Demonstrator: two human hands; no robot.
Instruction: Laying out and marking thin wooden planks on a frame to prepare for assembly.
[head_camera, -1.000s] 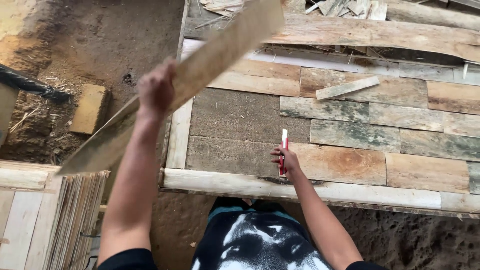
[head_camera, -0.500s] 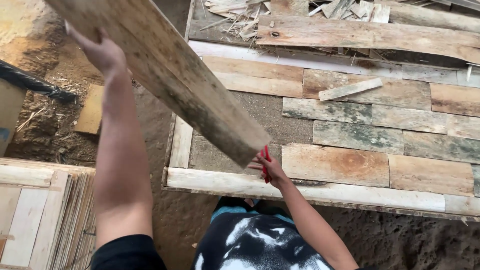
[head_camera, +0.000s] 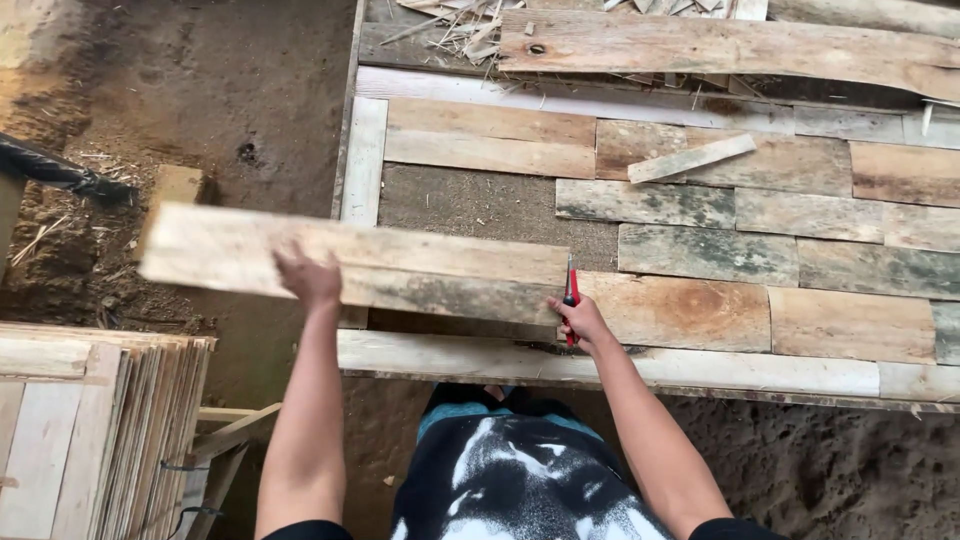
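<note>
The left hand (head_camera: 308, 280) grips a long weathered wooden plank (head_camera: 400, 268), fingers clamped over its near edge, holding it level across the frame's left gap. The right hand (head_camera: 580, 318) is closed around a red marker (head_camera: 571, 300) at the plank's right end. Judged step: fitting and marking; the next move calls for a steady plank.

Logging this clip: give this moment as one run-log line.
left hand: holds plank level | right hand: grips red tool at plank end | wooden panel below
</note>
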